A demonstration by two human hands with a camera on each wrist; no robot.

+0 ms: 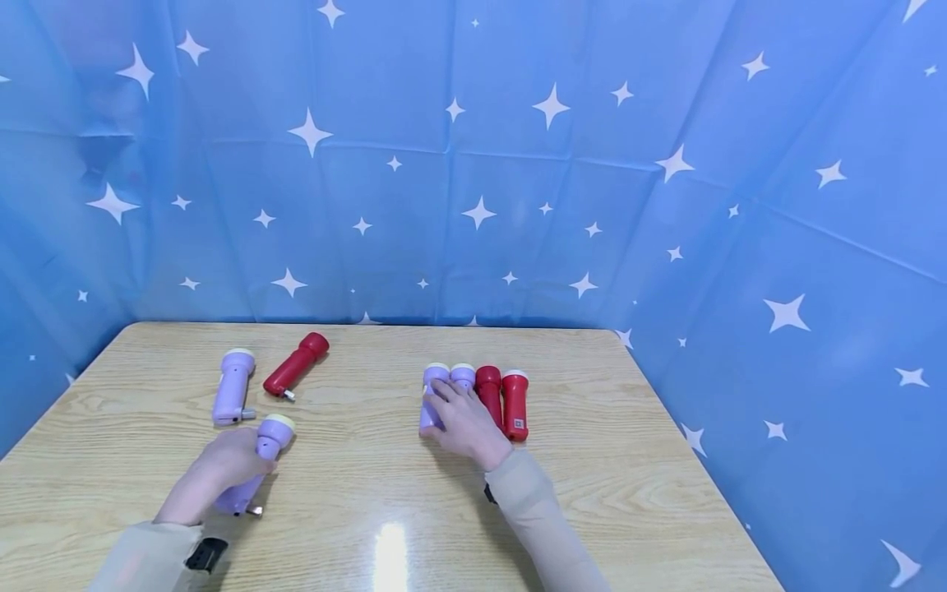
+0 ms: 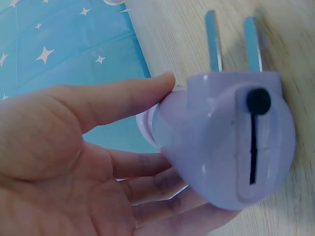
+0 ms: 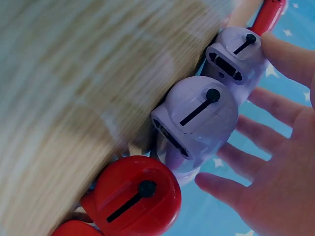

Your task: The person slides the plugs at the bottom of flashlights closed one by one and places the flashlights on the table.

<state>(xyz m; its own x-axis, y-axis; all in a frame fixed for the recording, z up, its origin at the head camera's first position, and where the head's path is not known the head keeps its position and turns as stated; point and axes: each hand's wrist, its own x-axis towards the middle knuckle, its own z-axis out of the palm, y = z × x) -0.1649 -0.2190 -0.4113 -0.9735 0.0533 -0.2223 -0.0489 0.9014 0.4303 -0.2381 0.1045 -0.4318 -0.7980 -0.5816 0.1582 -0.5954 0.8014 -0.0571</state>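
Note:
My left hand grips a purple flashlight, thumb on one side and fingers round the other. Two metal plug prongs stick out from its base, and a black slider sits in a slot there. Over a row of flashlights lies my right hand, fingers spread and fairly straight. It touches the leftmost purple flashlight, its thumb against the outer side, and partly covers a second purple flashlight. Right of these stand a dark red flashlight and a brighter red flashlight, close together.
On the left of the wooden table lie another purple flashlight and a red flashlight, both with prongs out. A blue star-patterned curtain hangs behind the table and along its right side.

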